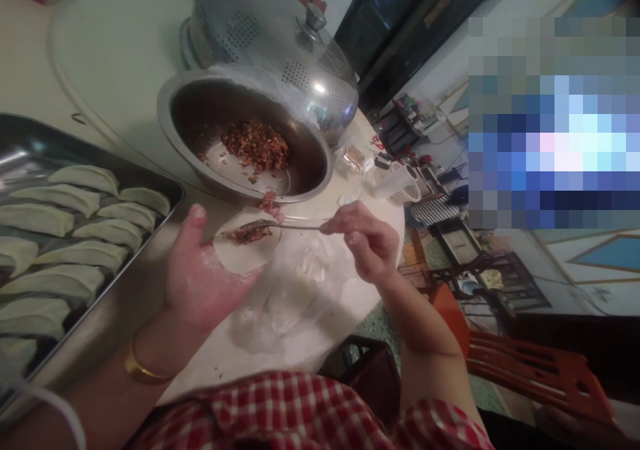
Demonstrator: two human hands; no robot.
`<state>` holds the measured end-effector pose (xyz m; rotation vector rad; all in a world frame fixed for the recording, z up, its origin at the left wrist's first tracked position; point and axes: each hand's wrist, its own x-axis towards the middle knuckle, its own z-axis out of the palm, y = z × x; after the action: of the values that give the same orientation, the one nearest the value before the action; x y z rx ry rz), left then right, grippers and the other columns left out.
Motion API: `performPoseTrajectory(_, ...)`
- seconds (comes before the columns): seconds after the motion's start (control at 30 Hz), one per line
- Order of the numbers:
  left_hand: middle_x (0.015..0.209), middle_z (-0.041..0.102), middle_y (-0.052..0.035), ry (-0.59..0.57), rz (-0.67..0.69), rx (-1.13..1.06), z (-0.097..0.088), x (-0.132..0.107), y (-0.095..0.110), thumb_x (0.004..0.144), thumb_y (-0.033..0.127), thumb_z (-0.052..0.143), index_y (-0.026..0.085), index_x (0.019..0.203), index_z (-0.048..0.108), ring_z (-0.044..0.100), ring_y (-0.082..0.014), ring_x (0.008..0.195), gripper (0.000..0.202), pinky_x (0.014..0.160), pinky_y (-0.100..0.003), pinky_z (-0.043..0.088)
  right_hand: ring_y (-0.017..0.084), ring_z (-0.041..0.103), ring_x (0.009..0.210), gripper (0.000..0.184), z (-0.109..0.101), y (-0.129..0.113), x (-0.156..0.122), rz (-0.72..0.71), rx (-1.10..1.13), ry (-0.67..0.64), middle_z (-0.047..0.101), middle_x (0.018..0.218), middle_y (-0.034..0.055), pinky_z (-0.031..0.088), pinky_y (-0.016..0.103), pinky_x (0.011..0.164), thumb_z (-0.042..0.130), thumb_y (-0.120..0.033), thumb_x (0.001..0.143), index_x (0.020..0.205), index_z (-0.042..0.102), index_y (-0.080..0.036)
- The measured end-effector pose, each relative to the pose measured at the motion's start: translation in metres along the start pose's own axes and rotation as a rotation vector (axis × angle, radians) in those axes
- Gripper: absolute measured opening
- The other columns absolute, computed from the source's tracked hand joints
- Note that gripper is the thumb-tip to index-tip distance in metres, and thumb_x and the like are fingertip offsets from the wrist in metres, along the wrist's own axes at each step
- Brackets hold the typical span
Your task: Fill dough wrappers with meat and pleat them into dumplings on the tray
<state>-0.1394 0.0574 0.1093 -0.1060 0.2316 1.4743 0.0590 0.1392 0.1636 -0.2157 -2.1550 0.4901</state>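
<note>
On the fingers of my left hand (205, 283) rests a round dumpling wrapper (235, 257), its palm turned up and the thumb raised. Dark minced filling (245, 235) lies on the wrapper. My right hand (367, 240) pinches the thin handle of a spoon (300, 226), whose tip touches the filling. Just beyond the wrapper stands a steel bowl (167, 113) with more minced filling (257, 147) inside. A bit of pinkish filling hangs at its near rim. Beneath my hands is a crumpled clear plastic bag (300, 290) on the table.
To the left, a metal tray (150, 167) holds several folded dumplings (90, 253). Behind the bowl sits a large steel pot or steamer with a domed lid (270, 43). A white perforated basket (400, 185) stands near the table's right edge. An orange chair (540, 370) is at the right.
</note>
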Motion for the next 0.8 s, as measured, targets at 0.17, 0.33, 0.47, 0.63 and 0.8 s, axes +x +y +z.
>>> performPoseTrajectory(0.17,0.110,0.078,-0.0221,0.050,0.015,0.028,0.000,0.000,0.001,0.105,0.054,0.020,-0.004,0.145,0.047,0.077,-0.0273,0.101,0.075,0.084,-0.035,0.065,0.015,0.073,0.078,0.017,-0.008,-0.018,0.006,-0.267,-0.224,-0.133,0.079,0.084,0.0055,0.061,0.033,0.072,0.052,-0.020,0.102,0.101,0.069,-0.019)
performPoseTrajectory(0.33,0.107,0.079,-0.0209,0.027,-0.048,0.039,-0.005,0.002,0.000,0.106,0.055,0.020,0.000,0.146,0.048,0.079,-0.0249,0.096,0.074,0.079,-0.031,0.065,0.015,0.073,0.081,0.015,-0.007,-0.030,0.009,-0.355,-0.323,-0.244,0.081,0.087,0.0051,0.062,0.031,0.075,0.054,-0.019,0.101,0.096,0.068,-0.019)
performPoseTrajectory(0.47,0.105,0.079,-0.0201,0.056,-0.040,0.044,-0.006,0.001,0.000,0.106,0.056,0.018,-0.001,0.147,0.047,0.079,-0.0243,0.093,0.076,0.078,-0.031,0.065,0.016,0.074,0.082,0.016,-0.002,-0.026,0.010,-0.307,-0.242,-0.198,0.080,0.086,0.0057,0.062,0.032,0.076,0.052,-0.018,0.101,0.100,0.069,-0.018)
performPoseTrajectory(0.63,0.116,0.077,-0.0190,-0.054,-0.035,0.009,-0.009,0.002,-0.001,0.106,0.055,0.024,0.001,0.151,0.042,0.075,-0.0254,0.108,0.073,0.092,-0.035,0.062,0.017,0.069,0.078,0.018,0.005,-0.016,0.004,-0.108,-0.110,-0.030,0.078,0.083,0.0066,0.059,0.034,0.073,0.053,-0.022,0.101,0.105,0.071,-0.019)
performPoseTrajectory(0.8,0.117,0.078,-0.0162,-0.119,-0.079,-0.034,-0.011,0.003,-0.001,0.104,0.056,0.031,0.005,0.156,0.035,0.075,-0.0265,0.109,0.074,0.098,-0.041,0.059,0.017,0.066,0.079,0.017,0.007,-0.011,-0.007,0.102,-0.001,0.131,0.075,0.083,0.0016,0.056,0.033,0.072,0.055,-0.025,0.102,0.105,0.072,-0.027)
